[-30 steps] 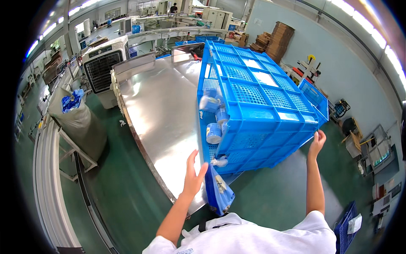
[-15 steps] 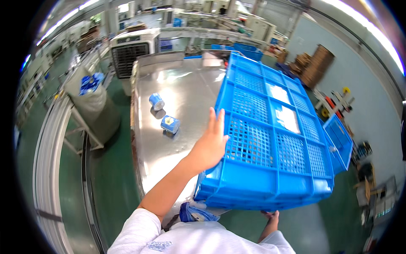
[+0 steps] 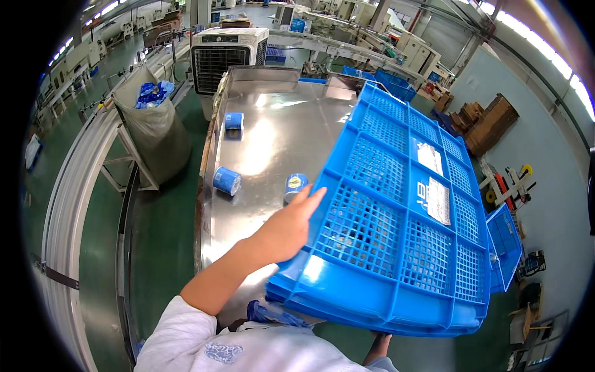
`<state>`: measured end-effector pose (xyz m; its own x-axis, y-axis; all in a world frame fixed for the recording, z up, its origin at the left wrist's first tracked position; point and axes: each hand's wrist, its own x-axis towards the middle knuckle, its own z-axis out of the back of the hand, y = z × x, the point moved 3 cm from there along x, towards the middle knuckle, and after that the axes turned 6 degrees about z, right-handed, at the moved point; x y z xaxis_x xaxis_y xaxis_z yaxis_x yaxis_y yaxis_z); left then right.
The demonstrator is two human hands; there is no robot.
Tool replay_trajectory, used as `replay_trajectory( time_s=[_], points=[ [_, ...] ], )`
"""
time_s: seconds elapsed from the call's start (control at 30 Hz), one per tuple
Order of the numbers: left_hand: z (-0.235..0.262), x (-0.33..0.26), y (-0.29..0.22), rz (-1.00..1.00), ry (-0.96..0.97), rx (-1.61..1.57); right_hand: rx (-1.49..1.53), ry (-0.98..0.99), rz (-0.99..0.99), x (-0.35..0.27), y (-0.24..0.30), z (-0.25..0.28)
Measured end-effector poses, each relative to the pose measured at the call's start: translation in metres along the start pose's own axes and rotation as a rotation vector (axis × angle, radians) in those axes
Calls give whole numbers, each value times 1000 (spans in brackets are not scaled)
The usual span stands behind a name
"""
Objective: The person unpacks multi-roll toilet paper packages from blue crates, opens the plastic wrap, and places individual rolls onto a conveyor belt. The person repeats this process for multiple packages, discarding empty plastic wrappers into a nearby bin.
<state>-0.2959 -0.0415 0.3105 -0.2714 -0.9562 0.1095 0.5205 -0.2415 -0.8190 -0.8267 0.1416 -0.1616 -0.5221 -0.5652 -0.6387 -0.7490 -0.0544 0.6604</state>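
Note:
A large blue plastic crate (image 3: pixel 365 260) with a mesh bottom is tipped over the right part of a metal-topped table (image 3: pixel 279 130), its underside facing me. My left hand (image 3: pixel 288 229) grips the crate's left edge, with some fingers lying along it. My right hand (image 3: pixel 381 338) is at the crate's near lower side; its fingers are hidden under the crate. Three small cylindrical packs in blue wrapping lie on the metal top: one far left (image 3: pixel 234 121), one nearer on the left (image 3: pixel 227 180), and one (image 3: pixel 295 186) close to my left hand. The crate's inside is mostly hidden.
An air cooler (image 3: pixel 229 56) stands beyond the table's far left corner. To the left are a large sack (image 3: pixel 152 124) with blue wrapping inside and a metal rail (image 3: pixel 62 217). Another blue crate (image 3: pixel 505 239) is at the right. Flattened cardboard (image 3: pixel 493 124) leans by the wall.
The crate has tilted further and its near edge has come lower, my left hand moving with it. A third blue pack now shows on the table, and the packs lie in different places.

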Motion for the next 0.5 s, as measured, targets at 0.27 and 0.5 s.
replay_trajectory(
  time_s=[0.27, 0.5],
  points=[
    [61, -42, 41, 58, -76, -276, -13, 122, 142, 24, 75, -57],
    [98, -108, 114, 162, -381, -625, -22, 280, 236, 55, 134, -142]
  ],
)
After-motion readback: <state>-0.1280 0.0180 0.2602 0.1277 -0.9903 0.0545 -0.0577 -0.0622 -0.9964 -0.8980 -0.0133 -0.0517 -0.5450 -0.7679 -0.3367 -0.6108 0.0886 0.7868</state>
